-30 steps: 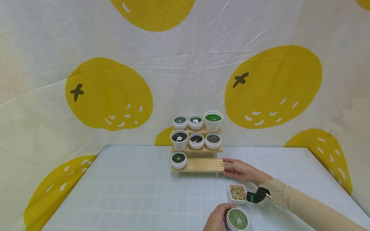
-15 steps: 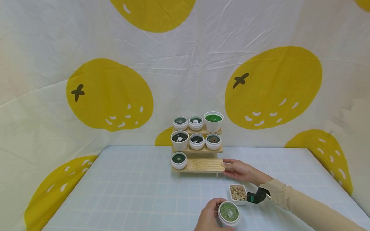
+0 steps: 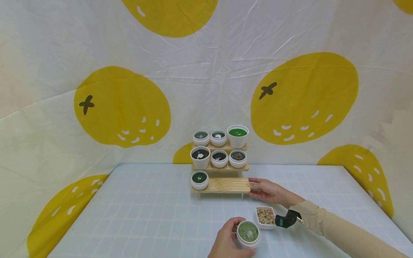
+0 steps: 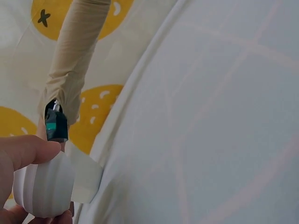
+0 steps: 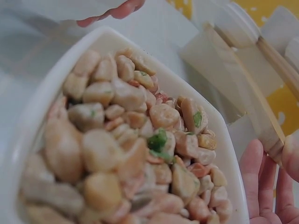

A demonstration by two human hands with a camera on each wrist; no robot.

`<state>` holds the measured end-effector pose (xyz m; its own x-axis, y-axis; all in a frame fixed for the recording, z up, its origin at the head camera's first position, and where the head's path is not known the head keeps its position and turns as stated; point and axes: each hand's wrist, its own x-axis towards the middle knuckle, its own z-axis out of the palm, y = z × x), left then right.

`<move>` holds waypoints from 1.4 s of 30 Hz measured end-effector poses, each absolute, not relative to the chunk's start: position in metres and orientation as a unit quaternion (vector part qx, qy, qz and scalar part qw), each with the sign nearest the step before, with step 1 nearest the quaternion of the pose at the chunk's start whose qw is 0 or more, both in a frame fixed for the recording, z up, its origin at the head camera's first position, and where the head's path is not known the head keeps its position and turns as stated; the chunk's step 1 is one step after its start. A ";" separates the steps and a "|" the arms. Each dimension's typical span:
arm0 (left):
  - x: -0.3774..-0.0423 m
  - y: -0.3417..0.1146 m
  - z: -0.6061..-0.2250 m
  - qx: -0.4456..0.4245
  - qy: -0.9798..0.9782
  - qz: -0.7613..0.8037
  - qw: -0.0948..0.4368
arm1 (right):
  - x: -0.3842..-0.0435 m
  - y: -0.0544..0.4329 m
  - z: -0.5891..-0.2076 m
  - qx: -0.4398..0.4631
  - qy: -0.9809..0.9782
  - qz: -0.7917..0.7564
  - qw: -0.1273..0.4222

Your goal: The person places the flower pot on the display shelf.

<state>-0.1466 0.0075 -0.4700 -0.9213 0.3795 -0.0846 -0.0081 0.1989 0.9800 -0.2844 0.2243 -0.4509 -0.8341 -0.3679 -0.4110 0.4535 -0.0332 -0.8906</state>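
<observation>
My left hand (image 3: 226, 240) holds a small round white pot (image 3: 248, 233) with speckled green contents above the table's near part. In the left wrist view its thumb and fingers grip the ridged white pot (image 4: 46, 184) from both sides. My right hand (image 3: 266, 191) pinches the right end of the lowest step of a wooden tiered stand (image 3: 229, 185). Up close in the right wrist view, that hand's fingers (image 5: 266, 186) curl at the board's end. A white pot (image 3: 199, 180) with dark green contents stands at the left of this lowest step.
Between the hands stands a square white dish (image 3: 265, 216) of small tan pebbles. Several white pots and cups, including a bright green one (image 3: 238, 135), fill the two upper steps. A white cloth (image 3: 206, 86) with yellow fruit prints hangs behind the pale checked table (image 3: 145, 215).
My left hand has moved left and slightly away from me, carrying the green-filled pot. My right hand stays on the stand's end.
</observation>
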 end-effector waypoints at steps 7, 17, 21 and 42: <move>-0.148 0.000 -0.468 0.133 0.761 0.622 0.129 | -0.285 0.224 -0.452 0.036 0.633 -0.719 0.285; -0.150 -0.004 -0.462 0.109 0.768 0.624 0.091 | -0.285 0.225 -0.453 0.037 0.633 -0.718 0.286; -0.153 -0.004 -0.460 0.101 0.766 0.633 0.054 | -0.285 0.224 -0.452 0.038 0.635 -0.717 0.285; -0.180 -0.004 -0.460 0.075 0.774 0.612 -0.145 | -0.283 0.223 -0.448 0.042 0.635 -0.716 0.286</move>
